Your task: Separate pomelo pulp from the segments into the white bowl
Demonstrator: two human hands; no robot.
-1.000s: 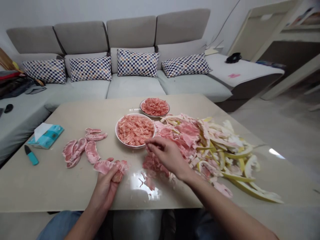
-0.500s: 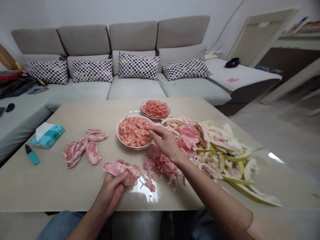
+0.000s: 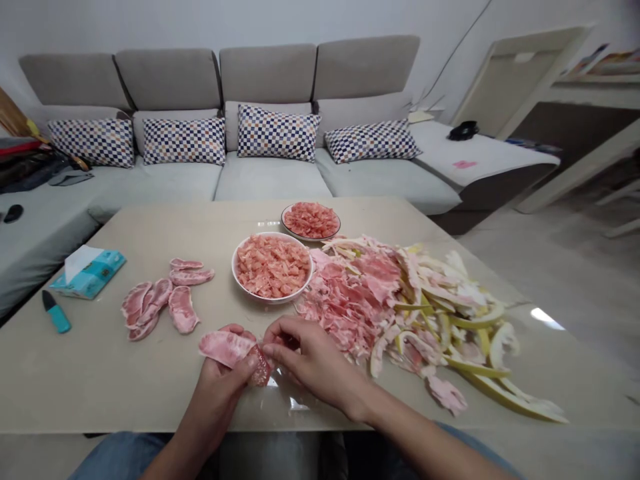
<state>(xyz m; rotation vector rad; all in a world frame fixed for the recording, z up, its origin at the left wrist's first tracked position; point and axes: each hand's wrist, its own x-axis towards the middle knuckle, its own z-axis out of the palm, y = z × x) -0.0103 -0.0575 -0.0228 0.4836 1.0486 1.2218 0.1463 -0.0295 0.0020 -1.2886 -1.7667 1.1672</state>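
Note:
A partly peeled pomelo segment point(image 3: 227, 348) with a pale pink membrane is held in my left hand point(image 3: 223, 383), low over the table's near side. Its right end shows bare red flesh. My right hand point(image 3: 313, 360) pinches at that end, fingertips closed on its edge; the exact bit of membrane or flesh between them is hidden. Beyond the hands stands a white bowl point(image 3: 273, 267) heaped with pink pomelo pulp. Farther back, a dark-rimmed plate point(image 3: 311, 221) holds redder pulp. Several unpeeled pomelo segments point(image 3: 183, 310) lie to the left.
Right of the bowl spreads a pile of pink membranes point(image 3: 350, 300), merging into yellow-green pomelo rind point(image 3: 475, 360). At the table's left lie a blue tissue pack point(image 3: 95, 273) and a teal-handled knife point(image 3: 57, 313). Behind the table point(image 3: 150, 393) runs a grey sofa point(image 3: 270, 177) with checkered cushions.
My right hand reached over the bowl's right edge, then came back down to the segment. My left hand shifted right with the segment, then slightly back left.

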